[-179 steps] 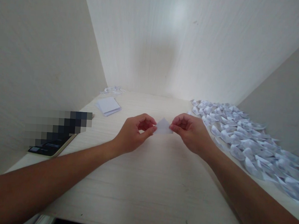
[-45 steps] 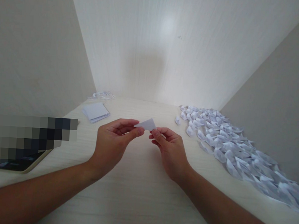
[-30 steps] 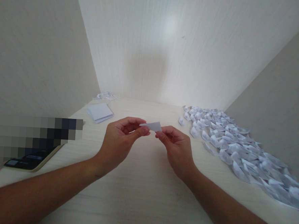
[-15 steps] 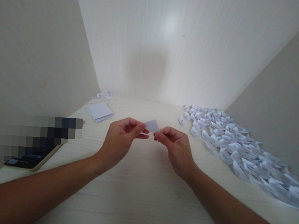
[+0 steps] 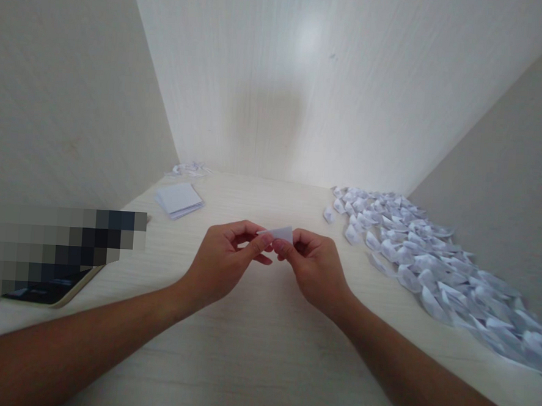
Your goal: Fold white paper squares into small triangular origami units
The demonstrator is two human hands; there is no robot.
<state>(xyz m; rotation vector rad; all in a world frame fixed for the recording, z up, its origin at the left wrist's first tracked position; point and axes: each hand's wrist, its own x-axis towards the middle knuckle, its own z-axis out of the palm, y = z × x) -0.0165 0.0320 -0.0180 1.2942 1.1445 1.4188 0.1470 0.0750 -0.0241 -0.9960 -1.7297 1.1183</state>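
A small folded piece of white paper [image 5: 282, 233] is held up above the table between both hands. My left hand [image 5: 231, 256] pinches its left end between thumb and fingers. From the other side, my right hand [image 5: 315, 264] grips it with the thumb pressed on the near face, close beside the left thumb. The thumbs cover the paper's lower edge, and the fingers behind it are partly hidden.
Many folded white paper boats [image 5: 405, 254] spread along the table's right side. At the back left lie a stack of white paper sheets [image 5: 180, 200] and some paper scraps [image 5: 190, 169]. A phone [image 5: 47, 292], partly blurred out, rests at the left. Walls enclose the table [image 5: 253, 349].
My hands have drawn closer together, the thumbs nearly meeting. The paper has tilted and shows a narrower, flatter shape, with the right thumb now over its lower edge.
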